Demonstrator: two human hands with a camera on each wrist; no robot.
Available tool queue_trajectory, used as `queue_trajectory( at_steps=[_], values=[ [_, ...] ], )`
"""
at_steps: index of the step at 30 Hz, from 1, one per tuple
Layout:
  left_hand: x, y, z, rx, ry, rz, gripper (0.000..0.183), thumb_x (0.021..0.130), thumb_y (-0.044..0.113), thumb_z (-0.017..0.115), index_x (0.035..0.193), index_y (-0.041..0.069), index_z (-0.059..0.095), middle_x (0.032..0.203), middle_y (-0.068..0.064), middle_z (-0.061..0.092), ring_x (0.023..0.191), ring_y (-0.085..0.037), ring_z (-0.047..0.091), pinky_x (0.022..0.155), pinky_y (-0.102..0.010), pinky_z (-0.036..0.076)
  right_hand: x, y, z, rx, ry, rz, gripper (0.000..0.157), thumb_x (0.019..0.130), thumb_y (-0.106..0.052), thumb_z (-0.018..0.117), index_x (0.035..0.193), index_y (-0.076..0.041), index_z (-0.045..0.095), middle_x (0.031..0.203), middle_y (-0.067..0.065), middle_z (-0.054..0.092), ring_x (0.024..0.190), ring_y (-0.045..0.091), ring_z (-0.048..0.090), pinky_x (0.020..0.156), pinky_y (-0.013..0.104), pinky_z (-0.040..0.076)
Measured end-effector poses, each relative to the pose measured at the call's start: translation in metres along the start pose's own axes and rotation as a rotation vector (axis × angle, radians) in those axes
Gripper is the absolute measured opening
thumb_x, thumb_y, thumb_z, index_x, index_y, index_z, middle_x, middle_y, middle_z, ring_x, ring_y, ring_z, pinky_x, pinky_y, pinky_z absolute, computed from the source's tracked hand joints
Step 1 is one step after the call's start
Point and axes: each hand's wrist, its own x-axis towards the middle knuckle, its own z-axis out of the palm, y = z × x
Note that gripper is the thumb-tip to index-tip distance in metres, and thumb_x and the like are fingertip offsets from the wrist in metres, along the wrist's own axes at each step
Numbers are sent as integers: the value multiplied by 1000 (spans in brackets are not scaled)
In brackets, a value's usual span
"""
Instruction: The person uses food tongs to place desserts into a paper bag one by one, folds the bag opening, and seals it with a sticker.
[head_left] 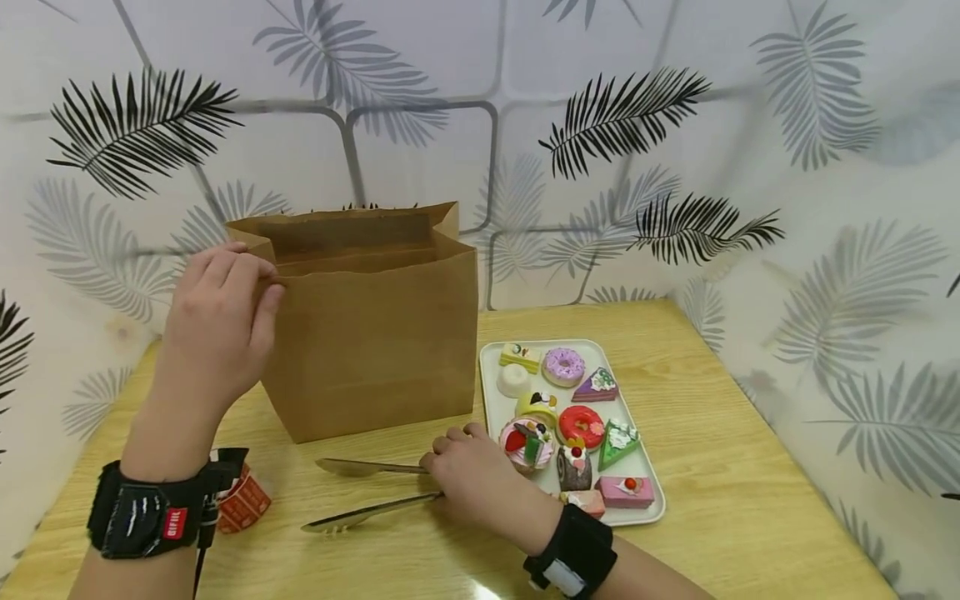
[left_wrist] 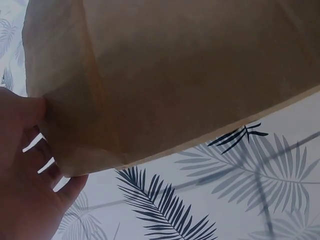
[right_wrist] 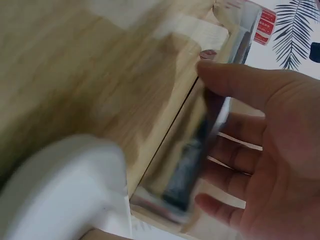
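Brown paper bag (head_left: 382, 350) stands on the tabletop (head_left: 705, 433), left hand (head_left: 221, 321) pinching its rim, right hand (head_left: 483, 475) holding splayed tongs (head_left: 348, 467).

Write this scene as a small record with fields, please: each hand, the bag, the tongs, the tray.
left hand: pinches the bag at its top corner
right hand: holds the tongs
bag: brown paper, standing upright on the table, mouth open
tongs: tips apart, pointing left in the head view
tray: white, right of the bag; holds cakes, a purple donut and a red donut
red item: partly hidden by gear on the left wrist, type unclear
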Motion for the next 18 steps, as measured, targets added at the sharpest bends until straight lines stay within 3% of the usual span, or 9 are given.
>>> queue_trajectory(
  at_steps=[4,9,13,18],
  values=[
    [1,2,-2,-19,-16,5,12,102,6,57,102,-6,60,101,-26,64,127,-50,52,114,-58,38,-8,-1,-7,80,29,-9,40,90,-50,78,119,-23,72,109,-6,69,102,14,66,82,32,47],
    [4,7,-4,-18,24,54,14,100,8,60,99,-5,64,92,-26,67,112,-48,57,108,-56,39,-25,5,-22,186,63,4,42,94,-44,76,126,-18,70,110,-3,65,94,11,66,79,30,50],
    [4,14,-7,-19,36,71,11,98,6,65,96,-4,67,86,-24,69,109,-46,59,107,-56,39,-49,16,-33,277,98,41,43,94,-42,77,128,-17,69,108,-2,63,82,12,63,75,30,54],
    [0,24,-11,-30,30,79,6,94,7,70,95,1,71,83,-20,72,104,-45,58,100,-60,39,-84,33,-45,359,166,118,43,93,-41,78,128,-18,68,110,-4,60,82,12,61,71,30,54]
  ],
)
